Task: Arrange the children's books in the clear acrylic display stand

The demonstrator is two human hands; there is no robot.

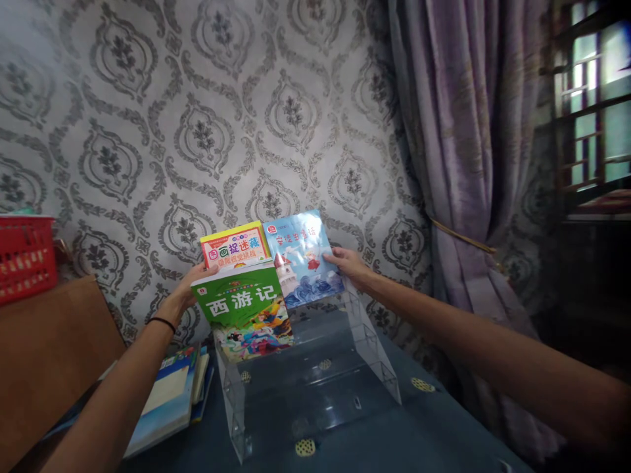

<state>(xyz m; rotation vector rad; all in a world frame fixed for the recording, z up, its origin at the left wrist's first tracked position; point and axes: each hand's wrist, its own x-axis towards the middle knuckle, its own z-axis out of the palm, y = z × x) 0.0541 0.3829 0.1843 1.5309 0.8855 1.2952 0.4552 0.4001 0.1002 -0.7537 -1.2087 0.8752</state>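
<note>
Right hand [351, 266] on the blue book [304, 259], left hand [194, 281] on the red and yellow book [235, 243]

From the head view, both arms reach out to a clear stand [371, 338] with steps like stairs. The right hand pinches the right edge of the blue book, with the thumb on the front. The blue book is up at the back of the stand, on the right, and it tips a little to one side. I can't tell if its bottom sits on the step. The left hand holds the left edge of the red and yellow book, and its other fingers are hidden. A green book [246, 312] is in front and covers the bottom of that one. A dark band [162, 322] goes around the left wrist.

The stand is on a dark blue cloth [355, 440] with yellow spots. On the left are a pile of books [170, 387], a brown box [54, 355] and a red basket [24, 256]. Behind is a wall [162, 39] with swirly patterns. A purple curtain [458, 131] hangs on the right, near a window [589, 118].
</note>
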